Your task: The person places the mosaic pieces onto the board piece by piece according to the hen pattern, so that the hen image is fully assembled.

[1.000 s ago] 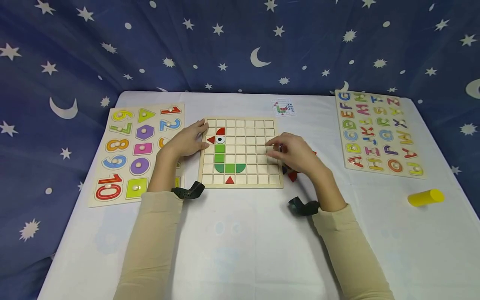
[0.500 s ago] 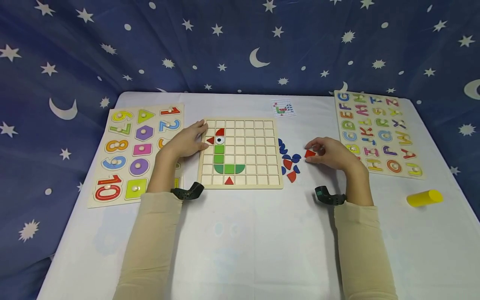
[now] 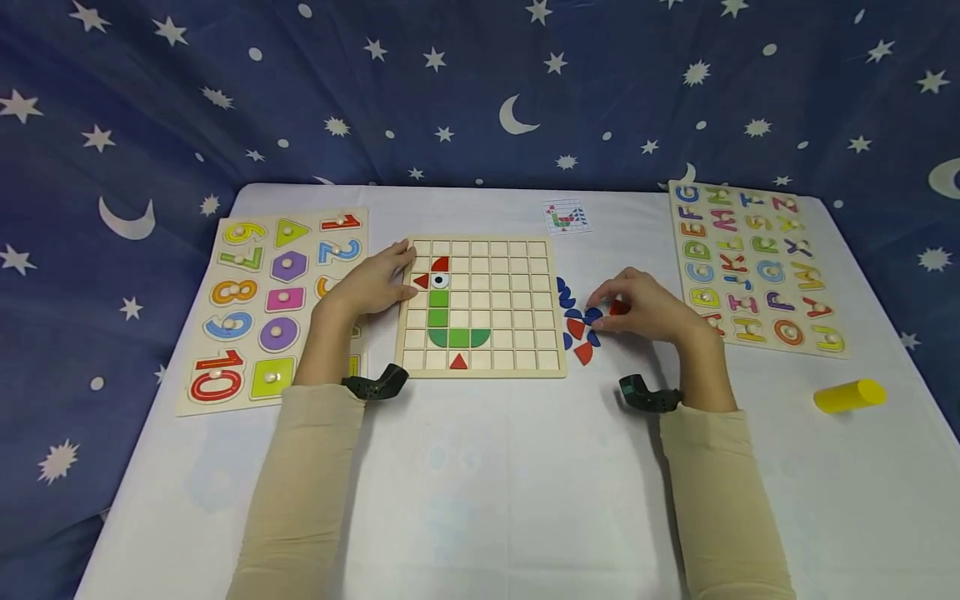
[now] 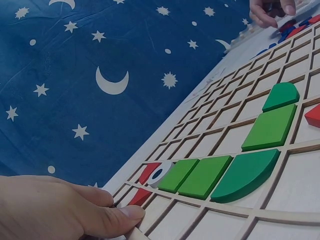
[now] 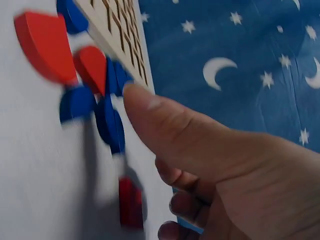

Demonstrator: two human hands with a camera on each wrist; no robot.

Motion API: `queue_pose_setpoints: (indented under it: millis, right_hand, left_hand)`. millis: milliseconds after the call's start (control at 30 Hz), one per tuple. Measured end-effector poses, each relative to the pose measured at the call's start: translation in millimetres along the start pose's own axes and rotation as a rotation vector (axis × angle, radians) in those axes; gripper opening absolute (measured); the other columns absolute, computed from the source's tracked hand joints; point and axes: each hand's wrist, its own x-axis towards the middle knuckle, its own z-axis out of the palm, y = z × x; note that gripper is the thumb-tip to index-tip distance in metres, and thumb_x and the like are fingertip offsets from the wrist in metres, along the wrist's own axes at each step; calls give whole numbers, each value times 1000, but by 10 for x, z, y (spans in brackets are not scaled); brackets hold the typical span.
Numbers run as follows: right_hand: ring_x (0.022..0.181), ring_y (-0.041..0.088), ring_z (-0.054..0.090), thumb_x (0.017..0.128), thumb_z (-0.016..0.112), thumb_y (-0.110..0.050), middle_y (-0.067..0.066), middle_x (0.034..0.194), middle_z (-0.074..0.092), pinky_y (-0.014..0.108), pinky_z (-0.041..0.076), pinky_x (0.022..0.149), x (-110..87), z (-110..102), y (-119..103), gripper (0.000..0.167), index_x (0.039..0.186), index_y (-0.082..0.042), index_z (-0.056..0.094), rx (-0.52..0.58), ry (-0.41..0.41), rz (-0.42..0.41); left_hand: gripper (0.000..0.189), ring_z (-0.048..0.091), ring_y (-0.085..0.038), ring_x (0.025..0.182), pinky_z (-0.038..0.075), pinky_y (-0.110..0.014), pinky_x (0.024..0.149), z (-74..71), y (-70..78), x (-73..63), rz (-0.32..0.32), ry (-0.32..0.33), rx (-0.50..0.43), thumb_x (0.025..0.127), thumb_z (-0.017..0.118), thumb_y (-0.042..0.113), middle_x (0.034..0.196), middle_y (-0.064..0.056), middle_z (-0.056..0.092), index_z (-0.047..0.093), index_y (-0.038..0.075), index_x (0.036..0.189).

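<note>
A wooden grid board (image 3: pixel 517 368) holds a bird-like pattern: green pieces (image 3: pixel 438 307), red pieces and a white eye piece (image 3: pixel 440 281). At its left edge my left hand (image 3: pixel 372 282) rests, thumb and forefinger touching the frame; the left wrist view shows the thumb (image 4: pixel 122 220) lying on the rim. To the board's right my right hand (image 3: pixel 645 307) hovers at loose blue pieces (image 3: pixel 566 303), thumb and forefinger apart. The right wrist view shows nothing between its fingers. A red piece (image 3: pixel 618 307) lies partly behind that hand, and other red pieces (image 3: pixel 583 353) are nearby.
A number-and-shape board (image 3: pixel 202 333) lies at left, partly under the left forearm. Far right are a letter board (image 3: pixel 765 343) and a yellow cylinder (image 3: pixel 850 396). A small pattern card (image 3: pixel 567 217) sits behind the grid board. Starry cloth (image 3: pixel 480 92) hangs behind.
My right hand went right from above the grid board to the red piece, then slightly left to the blue pieces, leaving the red piece on the table. My left hand stayed put.
</note>
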Motion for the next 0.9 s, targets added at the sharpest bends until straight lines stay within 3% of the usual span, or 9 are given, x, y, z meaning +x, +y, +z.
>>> queue_pose_setpoints:
  millis: [167, 400, 767, 900]
  right_hand:
    - [97, 25, 42, 76, 80, -28, 10, 104, 53, 34, 42, 76, 48, 93, -135, 29, 101, -18, 73, -49, -57, -30]
    - [96, 25, 46, 73, 82, -29, 10, 101, 57, 39, 48, 84, 74, 164, -232, 27, 93, -14, 71, -126, -41, 10]
    - [78, 21, 53, 78, 77, -22, 6, 84, 60, 29, 45, 66, 23, 161, -434, 20, 93, -11, 68, -194, -81, 112]
    - [73, 20, 53, 78, 77, -21, 5, 78, 60, 28, 43, 62, 6, 155, -455, 19, 88, -12, 65, -182, -82, 110]
  left_hand:
    - [71, 7, -24, 149, 13, -46, 121, 0, -1, -6, -3, 2, -7, 92, 61, 21, 161, -2, 10, 24, 11, 151]
    - [72, 7, -24, 149, 14, -47, 121, -3, 5, -5, -2, -3, -5, 92, 62, 22, 161, -2, 9, 24, 11, 152]
    - [71, 7, -24, 149, 14, -46, 121, 2, 3, 0, 1, 4, -10, 92, 61, 21, 161, -2, 9, 24, 11, 151]
    - [70, 7, -24, 149, 14, -47, 121, 0, 2, -4, 0, 2, -10, 92, 60, 20, 161, -2, 9, 24, 11, 151]
